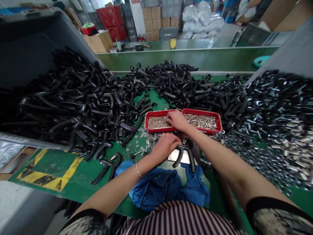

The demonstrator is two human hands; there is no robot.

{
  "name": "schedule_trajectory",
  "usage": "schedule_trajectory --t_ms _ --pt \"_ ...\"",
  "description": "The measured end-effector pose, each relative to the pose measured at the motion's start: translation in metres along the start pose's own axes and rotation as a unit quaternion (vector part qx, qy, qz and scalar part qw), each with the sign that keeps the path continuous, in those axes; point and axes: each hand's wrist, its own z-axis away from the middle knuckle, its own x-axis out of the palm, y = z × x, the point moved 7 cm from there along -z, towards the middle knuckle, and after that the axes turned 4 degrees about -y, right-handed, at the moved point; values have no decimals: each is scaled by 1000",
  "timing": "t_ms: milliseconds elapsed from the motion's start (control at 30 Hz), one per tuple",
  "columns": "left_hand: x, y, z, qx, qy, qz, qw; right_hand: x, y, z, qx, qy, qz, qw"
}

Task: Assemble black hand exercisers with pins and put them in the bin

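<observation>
My left hand is closed, its fingertips pinching the top of a black hand grip strengthener. The strengthener's two curved handles point toward me over a pale metal plate. My right hand reaches into the left part of a red tray, fingers bent down and together among tiny metal parts. Whatever is between those fingertips is hidden. Longer silver pins fill the red tray on the right. Another hand grip strengthener with a spring lies to the left.
Black handles spill from a grey bin at left and pile across the back. Metal rings, bolts and silver cylinders heap at right. A blue cloth lies before me. Behind runs a green belt.
</observation>
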Motion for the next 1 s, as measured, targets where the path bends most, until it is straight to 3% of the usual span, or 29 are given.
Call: schedule_trajectory --t_ms 100,200,433,567,667,767,900,1000 --pt "29 20 1 12 -39 -56 998 1 1 0 13 7 -8 1000" --pt "42 22 -2 26 -37 -113 993 0 2 1 15 12 -20 1000" --pt "43 16 2 46 -4 -159 986 -3 2 2 3 22 -76 997" --pt "43 18 6 96 -18 -168 981 -18 4 15 1 48 -119 992" --pt "42 18 6 113 -32 -182 976 -35 8 51 15 84 -165 983" --pt "42 25 3 138 -40 -231 962 -44 15 107 58 109 -267 956" --pt "45 42 0 204 -72 -291 932 -30 23 172 134 67 -362 920" --pt "45 42 -1 203 -92 -275 935 -15 26 196 162 45 -365 916"
